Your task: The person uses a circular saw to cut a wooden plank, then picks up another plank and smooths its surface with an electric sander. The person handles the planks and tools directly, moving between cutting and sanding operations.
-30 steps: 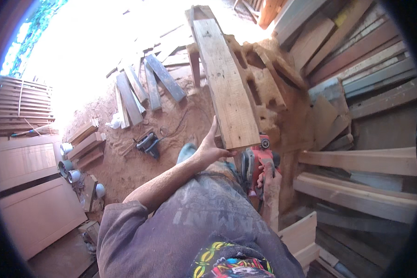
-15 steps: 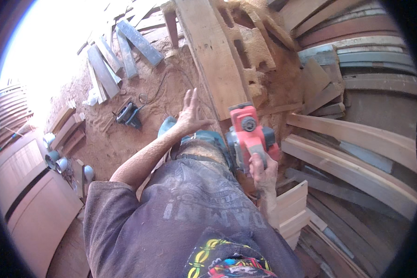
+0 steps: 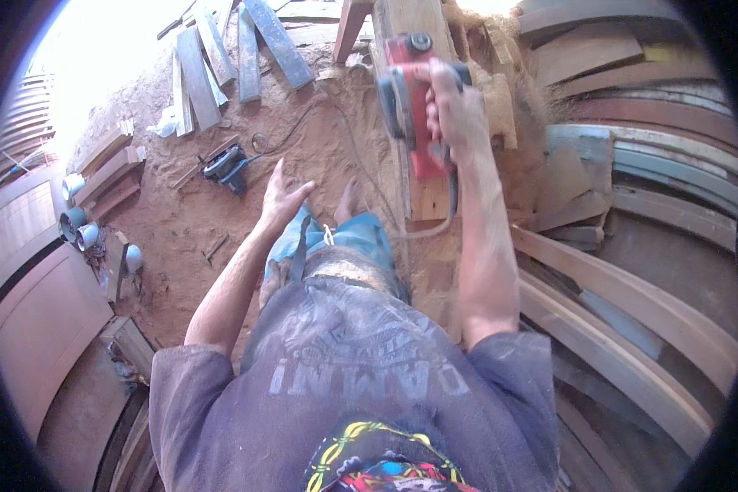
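In my right hand (image 3: 459, 111) is the rear handle of a red electric hand planer (image 3: 425, 152). The planer lies over a long wooden board (image 3: 428, 211), whose near end shows just below the tool. A cord runs from its back and curves down across the board's end. Slightly blurred, the planer hides whether its sole touches the wood. My left hand (image 3: 285, 195) is raised in the air to the left of the board, thumb and fingers apart, holding nothing.
On the sawdust-covered ground at left lies a blue and black power tool (image 3: 226, 170) with a cord. Grey planks (image 3: 275, 49) lie beyond it. Stacked boards (image 3: 623, 320) fill the right side. Pale round cups (image 3: 133, 258) and flat panels (image 3: 45, 328) are on the left.
My right arm has stretched forward, carrying the planer from beside my hip up along the board. My left hand has shifted left and away from the board.
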Demonstrator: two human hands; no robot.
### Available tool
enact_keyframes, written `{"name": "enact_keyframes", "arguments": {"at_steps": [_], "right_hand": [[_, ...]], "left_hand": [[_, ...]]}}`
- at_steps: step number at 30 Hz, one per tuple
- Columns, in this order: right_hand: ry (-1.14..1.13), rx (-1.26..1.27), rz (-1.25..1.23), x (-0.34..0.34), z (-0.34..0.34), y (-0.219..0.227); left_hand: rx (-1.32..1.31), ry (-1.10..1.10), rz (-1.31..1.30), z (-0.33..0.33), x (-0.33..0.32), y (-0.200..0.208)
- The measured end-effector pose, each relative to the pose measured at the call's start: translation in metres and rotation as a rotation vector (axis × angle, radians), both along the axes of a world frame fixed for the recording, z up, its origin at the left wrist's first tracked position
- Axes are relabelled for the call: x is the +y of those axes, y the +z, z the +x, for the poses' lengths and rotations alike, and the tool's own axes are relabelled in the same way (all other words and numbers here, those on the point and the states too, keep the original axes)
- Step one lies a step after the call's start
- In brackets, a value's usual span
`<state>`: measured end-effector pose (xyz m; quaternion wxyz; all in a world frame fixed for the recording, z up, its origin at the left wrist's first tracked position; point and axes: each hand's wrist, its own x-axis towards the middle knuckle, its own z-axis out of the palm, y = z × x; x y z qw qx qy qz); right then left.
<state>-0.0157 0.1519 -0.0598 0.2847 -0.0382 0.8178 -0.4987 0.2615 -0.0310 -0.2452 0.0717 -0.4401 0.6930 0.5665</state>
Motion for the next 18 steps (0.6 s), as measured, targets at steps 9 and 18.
{"name": "enact_keyframes", "arguments": {"at_steps": [9,18], "right_hand": [[-0.069,-0.093,0.073,0.141,0.178,0.017],[-0.055,0.059,-0.062,0.039,0.042,0.000]], "left_hand": [[-0.101,0.059,0.017,0.076,-0.061,-0.030],[0.120,-0.341,0.308,-0.034,0.038,0.029]]}}
